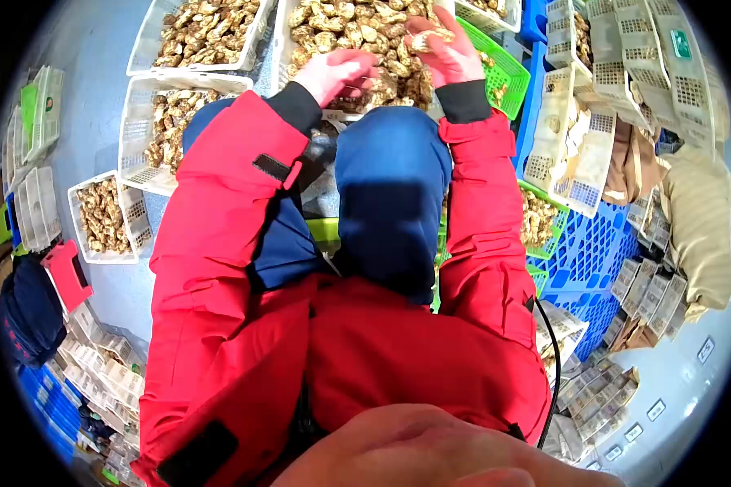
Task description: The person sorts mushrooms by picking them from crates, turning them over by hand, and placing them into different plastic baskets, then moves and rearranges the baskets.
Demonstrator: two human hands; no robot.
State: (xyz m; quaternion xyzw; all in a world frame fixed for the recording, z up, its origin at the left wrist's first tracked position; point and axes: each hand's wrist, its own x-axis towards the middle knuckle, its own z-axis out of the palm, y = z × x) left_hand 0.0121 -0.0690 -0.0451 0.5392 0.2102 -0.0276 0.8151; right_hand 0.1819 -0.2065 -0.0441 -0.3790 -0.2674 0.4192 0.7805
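In front of my knees stands a white crate (281, 45) heaped with brown-and-white mushrooms (345, 32). My right hand (454, 61), at the crate's right side, has its fingers closed around a mushroom (433, 39) held over the heap. Over the near left part of the same heap is my left hand (337, 75), its fingers stretched to the right and slightly bent, with no mushroom visible in it. Both hands look pink, perhaps gloved. Just right of my right hand is a green basket (507, 69) with a few mushrooms.
On the left, white crates of mushrooms (130, 114) stand on the grey floor, with a smaller one (135, 223) nearer. A blue pallet (597, 252) lies to the right, below stacked white crates (633, 49). A red stool-like object (63, 276) is at far left.
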